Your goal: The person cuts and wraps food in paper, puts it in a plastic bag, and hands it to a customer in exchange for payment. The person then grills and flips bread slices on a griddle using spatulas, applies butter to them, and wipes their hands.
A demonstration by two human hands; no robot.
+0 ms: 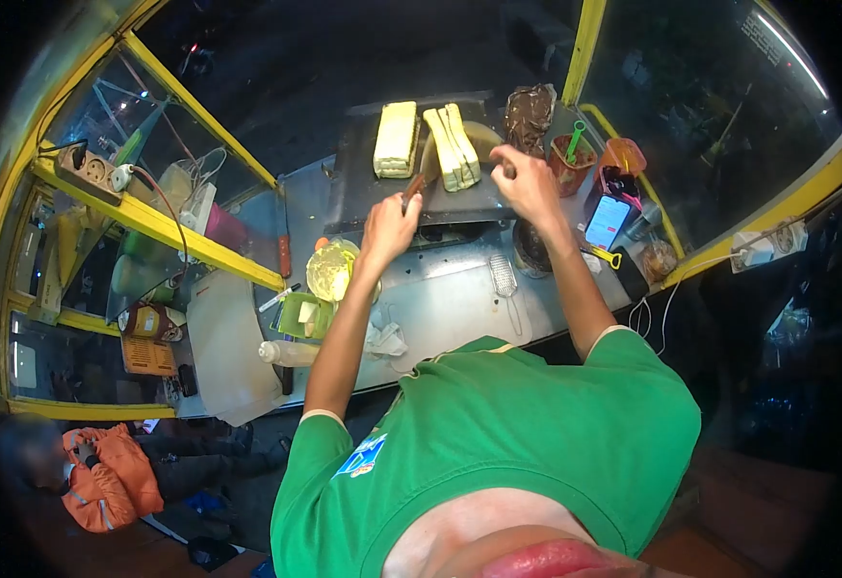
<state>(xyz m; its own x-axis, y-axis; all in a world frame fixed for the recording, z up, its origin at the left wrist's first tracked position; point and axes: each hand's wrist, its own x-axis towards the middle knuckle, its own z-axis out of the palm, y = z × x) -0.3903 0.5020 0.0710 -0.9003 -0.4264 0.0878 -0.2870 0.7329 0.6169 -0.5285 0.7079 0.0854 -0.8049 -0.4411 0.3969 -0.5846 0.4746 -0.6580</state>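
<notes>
A dark flat griddle [355, 159] lies in front of me. On it, at the left, sits a pale yellow block of stacked bread [396, 140]. Beside that stands a second stack of bread slices [453, 146], its layers fanned a little at the top. My left hand [391, 229] is closed round a brown-handled tool [414, 190] near the lower left of the second stack. To the right of that stack, my right hand [529, 185] grips another brown handle [508, 168]. The working ends of both tools are hard to make out.
Below the griddle are a yellow-smeared bowl [332, 271], a green container [305, 316], a squeeze bottle [287, 354] and a grater [504, 276]. At right stand a dark bag [530, 113], a red tub [571, 173] and a lit phone [608, 222]. Yellow-framed glass surrounds the counter. A person in orange [113, 477] is at lower left.
</notes>
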